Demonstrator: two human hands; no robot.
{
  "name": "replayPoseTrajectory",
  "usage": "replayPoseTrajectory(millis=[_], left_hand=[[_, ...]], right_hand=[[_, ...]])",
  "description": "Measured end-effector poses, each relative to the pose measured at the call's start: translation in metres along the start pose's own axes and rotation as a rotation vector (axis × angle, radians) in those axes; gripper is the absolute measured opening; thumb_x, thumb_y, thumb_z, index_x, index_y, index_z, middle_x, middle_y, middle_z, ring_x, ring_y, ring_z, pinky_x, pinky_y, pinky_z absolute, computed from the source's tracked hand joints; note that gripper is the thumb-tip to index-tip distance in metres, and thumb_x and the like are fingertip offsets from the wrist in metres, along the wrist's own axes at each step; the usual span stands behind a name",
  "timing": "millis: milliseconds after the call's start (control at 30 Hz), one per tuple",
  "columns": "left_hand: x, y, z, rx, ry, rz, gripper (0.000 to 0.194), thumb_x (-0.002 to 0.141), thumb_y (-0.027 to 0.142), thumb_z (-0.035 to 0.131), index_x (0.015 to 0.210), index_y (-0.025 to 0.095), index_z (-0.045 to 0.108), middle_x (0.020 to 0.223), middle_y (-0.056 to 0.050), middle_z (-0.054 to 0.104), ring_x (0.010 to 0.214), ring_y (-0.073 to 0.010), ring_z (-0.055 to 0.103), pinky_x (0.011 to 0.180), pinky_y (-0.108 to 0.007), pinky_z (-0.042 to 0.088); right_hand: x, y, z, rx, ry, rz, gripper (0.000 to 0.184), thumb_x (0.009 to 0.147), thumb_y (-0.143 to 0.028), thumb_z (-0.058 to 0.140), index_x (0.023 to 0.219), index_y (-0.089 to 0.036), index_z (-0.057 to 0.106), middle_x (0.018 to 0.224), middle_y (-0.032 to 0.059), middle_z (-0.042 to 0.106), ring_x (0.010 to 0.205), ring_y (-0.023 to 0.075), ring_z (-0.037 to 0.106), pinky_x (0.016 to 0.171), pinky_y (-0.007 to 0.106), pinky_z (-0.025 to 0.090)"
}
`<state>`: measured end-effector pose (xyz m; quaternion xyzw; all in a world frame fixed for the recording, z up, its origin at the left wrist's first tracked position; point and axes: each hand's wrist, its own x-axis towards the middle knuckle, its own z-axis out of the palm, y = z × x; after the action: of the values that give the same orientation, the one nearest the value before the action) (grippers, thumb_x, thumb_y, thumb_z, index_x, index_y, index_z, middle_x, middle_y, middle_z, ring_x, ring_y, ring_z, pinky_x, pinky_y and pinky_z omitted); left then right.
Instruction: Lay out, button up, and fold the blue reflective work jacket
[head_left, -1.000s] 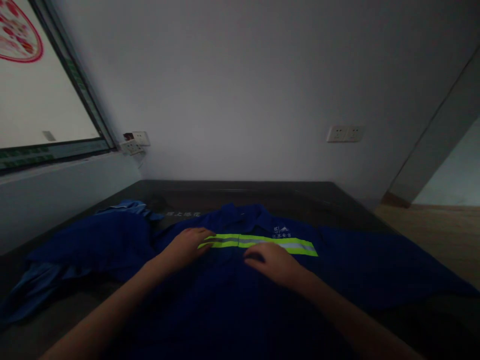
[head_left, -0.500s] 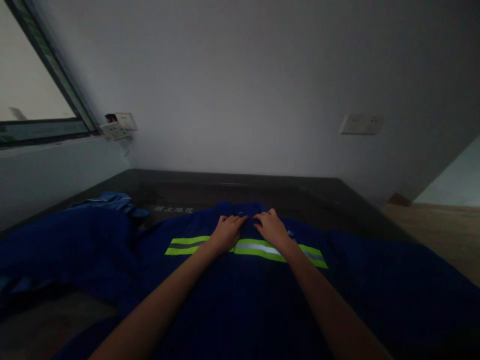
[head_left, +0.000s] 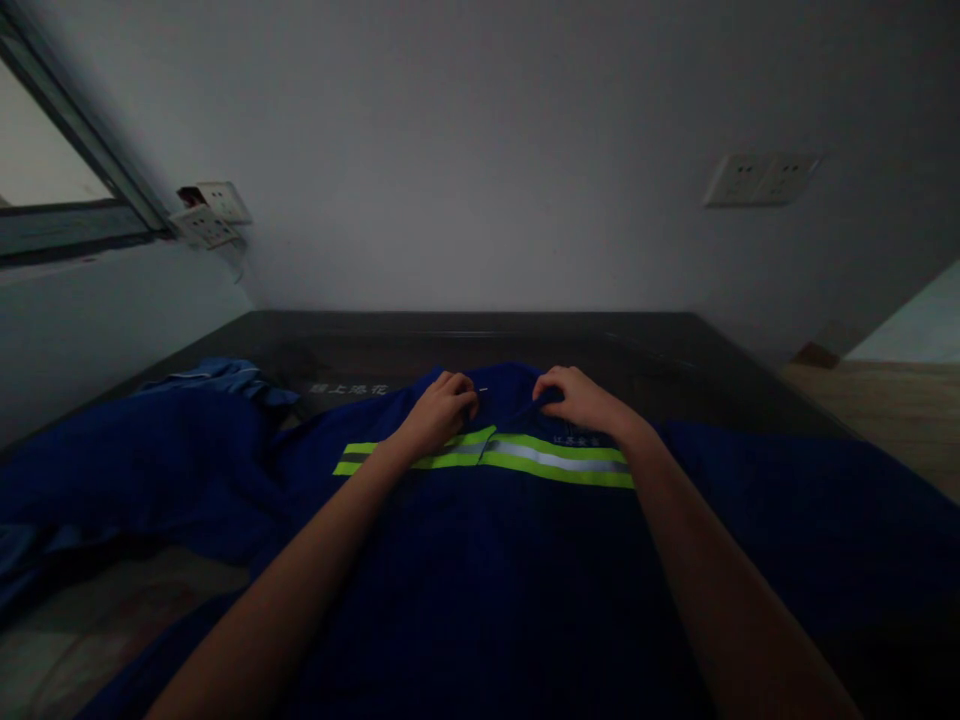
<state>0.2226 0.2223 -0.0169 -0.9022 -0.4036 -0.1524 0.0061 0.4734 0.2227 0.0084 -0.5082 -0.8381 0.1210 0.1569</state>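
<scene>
A dark blue work jacket [head_left: 480, 560] lies spread out with its collar toward the wall. Across its chest runs a yellow-green and silver reflective strip [head_left: 559, 460]. My left hand [head_left: 444, 408] is closed on the left side of the collar, its fingers curled into the cloth. On the other side my right hand [head_left: 576, 396] pinches the right collar edge and lifts it slightly. Between the hands the inside of the neck shows, with a small pale label [head_left: 483, 389]. Pale lettering is printed on the chest beside my right wrist.
More blue clothing [head_left: 217, 378] lies crumpled at the left. Behind the jacket is a dark glossy board [head_left: 360, 350] with pale lettering, against the wall. Wall sockets [head_left: 761, 180] are at the right, others [head_left: 214, 213] hang by the window at the left.
My hands have moved apart from the middle of the collar, each now gripping one side of it. The collar has opened at the neck. The view has tilted down a little.
</scene>
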Motion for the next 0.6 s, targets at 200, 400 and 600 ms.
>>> replayPoseTrajectory(millis=[200, 400, 600], left_hand=[[-0.003, -0.008, -0.001, -0.148, -0.332, -0.023, 0.030, 0.072, 0.009, 0.056, 0.099, 0.018, 0.066, 0.107, -0.006, 0.062, 0.101, -0.0198, 0.055, 0.094, -0.031, 0.041], [-0.004, -0.009, 0.001, -0.179, -0.250, -0.137, 0.024, 0.082, 0.017, 0.050, 0.101, 0.015, 0.065, 0.100, -0.008, 0.067, 0.089, -0.0172, 0.063, 0.081, -0.025, 0.047], [0.025, -0.002, -0.003, -0.079, 0.035, -0.203, 0.023, 0.085, 0.016, 0.046, 0.098, 0.018, 0.064, 0.094, -0.006, 0.067, 0.087, -0.0184, 0.062, 0.080, -0.028, 0.047]], right_hand=[[0.004, -0.016, 0.021, 0.001, 0.092, -0.035, 0.019, 0.081, -0.020, 0.063, 0.099, -0.021, 0.069, 0.107, 0.0072, 0.062, 0.105, 0.0216, 0.051, 0.095, 0.036, 0.038], [0.007, -0.024, 0.052, -0.154, 0.112, 0.041, 0.018, 0.079, -0.025, 0.067, 0.096, -0.020, 0.071, 0.111, 0.0106, 0.060, 0.107, 0.0261, 0.047, 0.089, 0.037, 0.041], [0.030, -0.019, 0.023, -0.050, 0.257, 0.122, 0.019, 0.087, -0.032, 0.056, 0.097, -0.023, 0.069, 0.105, 0.0072, 0.063, 0.102, 0.0215, 0.052, 0.088, 0.034, 0.041]])
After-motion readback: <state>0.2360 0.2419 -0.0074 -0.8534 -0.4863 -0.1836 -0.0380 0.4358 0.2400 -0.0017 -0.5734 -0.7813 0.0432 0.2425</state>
